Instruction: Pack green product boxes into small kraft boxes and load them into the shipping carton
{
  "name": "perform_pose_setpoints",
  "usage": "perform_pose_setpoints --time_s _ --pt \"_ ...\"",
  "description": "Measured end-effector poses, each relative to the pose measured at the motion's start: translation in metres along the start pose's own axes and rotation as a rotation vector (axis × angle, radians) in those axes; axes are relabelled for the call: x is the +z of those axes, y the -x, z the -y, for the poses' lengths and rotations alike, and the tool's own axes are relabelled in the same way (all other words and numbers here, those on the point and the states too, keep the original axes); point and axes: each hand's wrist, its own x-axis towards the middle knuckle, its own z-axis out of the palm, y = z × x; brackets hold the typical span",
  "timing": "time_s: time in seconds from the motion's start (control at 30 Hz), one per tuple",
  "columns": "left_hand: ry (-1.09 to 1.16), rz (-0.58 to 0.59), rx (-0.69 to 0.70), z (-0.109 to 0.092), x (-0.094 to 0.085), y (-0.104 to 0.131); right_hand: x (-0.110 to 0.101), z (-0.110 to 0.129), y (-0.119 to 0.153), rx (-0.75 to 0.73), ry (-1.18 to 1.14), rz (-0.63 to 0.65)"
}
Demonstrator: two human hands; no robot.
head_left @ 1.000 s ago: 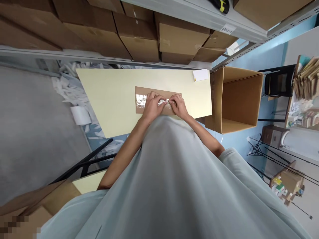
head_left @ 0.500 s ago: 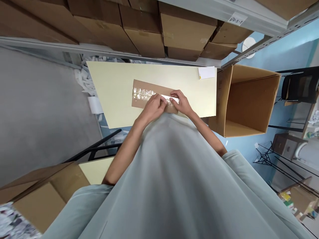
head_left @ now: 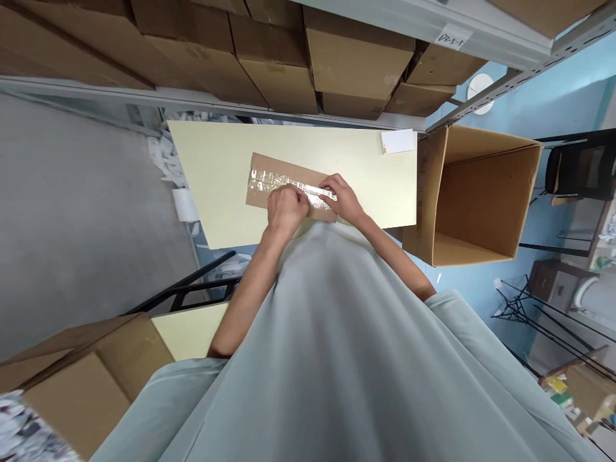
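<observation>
A flat brown cardboard package (head_left: 262, 194) with shiny clear tape along its middle lies slightly slanted on a pale yellow tabletop (head_left: 216, 154). My left hand (head_left: 287, 206) rests on its middle, fingers closed and pinched over the tape; what they hold is too small to make out. At the package's right end is my right hand (head_left: 341, 196), its thumb and fingers curved around the taped edge, with thumb and fingertips near each other. Whether it grips the package is unclear. A small white card (head_left: 397, 141) lies at the table's upper right.
A large open cardboard box (head_left: 481, 192) stands at the table's right end. Closed boxes (head_left: 359, 58) fill the metal shelf (head_left: 385, 122) beyond the table. Another open box (head_left: 77, 391) is at lower left, near a black metal frame (head_left: 192, 282).
The package has shifted slightly left. My left hand has moved left along the tape and its fingers have curled more. My right hand has shifted a little left with the package.
</observation>
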Motion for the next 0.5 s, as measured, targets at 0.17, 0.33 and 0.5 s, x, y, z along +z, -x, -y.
perform_pose_setpoints --time_s 0.17,0.33,0.5 --pt "0.044 -0.022 0.007 0.013 -0.002 -0.006 0.015 0.004 -0.002 0.008 0.168 -0.037" --pt "0.033 -0.039 -0.027 0.018 -0.006 -0.016 0.022 0.007 0.0 0.024 0.247 -0.022" --pt "0.045 0.02 -0.02 0.016 -0.007 -0.026 0.02 0.01 -0.002 0.037 0.326 -0.03"
